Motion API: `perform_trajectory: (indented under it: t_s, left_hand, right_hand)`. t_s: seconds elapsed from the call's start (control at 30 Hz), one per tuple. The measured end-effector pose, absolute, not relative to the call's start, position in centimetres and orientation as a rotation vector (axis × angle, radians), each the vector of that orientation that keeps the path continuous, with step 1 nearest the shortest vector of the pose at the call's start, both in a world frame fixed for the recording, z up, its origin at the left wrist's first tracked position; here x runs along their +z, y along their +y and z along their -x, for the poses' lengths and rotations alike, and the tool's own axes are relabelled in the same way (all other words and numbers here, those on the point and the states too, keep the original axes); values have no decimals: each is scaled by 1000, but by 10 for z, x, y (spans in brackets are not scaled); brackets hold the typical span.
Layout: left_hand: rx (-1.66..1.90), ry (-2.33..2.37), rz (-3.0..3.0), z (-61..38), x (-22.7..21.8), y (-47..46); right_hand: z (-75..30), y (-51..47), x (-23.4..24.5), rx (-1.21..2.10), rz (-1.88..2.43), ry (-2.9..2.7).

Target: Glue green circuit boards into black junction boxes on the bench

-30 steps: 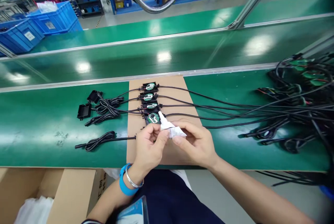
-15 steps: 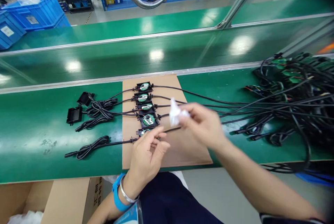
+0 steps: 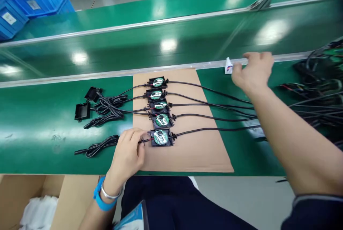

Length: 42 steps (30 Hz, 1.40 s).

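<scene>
Tube (image 3: 228, 66) is now sitting by far rail (image 3: 107, 74), out of R hand (image 3: 253, 73), whose fingers are hanging spread just beside it, so R's prob. freeing up for other work. L hand (image 3: 127, 153) is resting at nearest circuit board (image 3: 160, 137)'s cable (image 3: 147, 140); can't tell if pinching.

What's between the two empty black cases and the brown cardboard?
Bundled black cables lie there on the green table, as the head view shows.
</scene>
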State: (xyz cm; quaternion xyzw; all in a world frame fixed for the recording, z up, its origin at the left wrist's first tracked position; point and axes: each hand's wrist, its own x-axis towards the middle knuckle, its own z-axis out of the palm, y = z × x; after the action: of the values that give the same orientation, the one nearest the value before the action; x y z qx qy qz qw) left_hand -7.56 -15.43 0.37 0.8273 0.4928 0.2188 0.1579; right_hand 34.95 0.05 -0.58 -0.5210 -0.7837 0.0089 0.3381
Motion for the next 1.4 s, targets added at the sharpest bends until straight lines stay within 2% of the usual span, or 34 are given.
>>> perform_trajectory:
  t_s: [0.07,0.2,0.3,0.4,0.57,0.7,0.8,1.2,1.4]
  left_hand:
    - [483,1407,-2384,78,3,-152]
    - [301,1361,-2394,80,7,-145]
    - [250,1298,-2453,84,10,-141]
    - [380,1253,-2463,86,15,-143]
    - [688,1325,-2400,74,25,-150]
    - [812,1420,-2401,57,24,-151]
    - [869,1441,-2399,47,19,-149]
    - [683,1421,-2406,35,6,-142]
    - [631,1382,-2364,36,8,-138]
  right_hand:
    - [-309,-46,-3,-120,1436,-1861]
    - [-226,-127,-19,364,1045,-2325]
    - [-201,-152,-37,373,1085,-2295]
    - [-208,-158,-37,277,1051,-2235]
    - [-216,-168,-1,136,931,-2394]
    - [-201,-174,16,-32,961,-2548]
    - [-192,-174,19,-38,975,-2612]
    - [-164,-166,32,243,1215,-2656]
    - [-149,-158,29,252,1331,-2755]
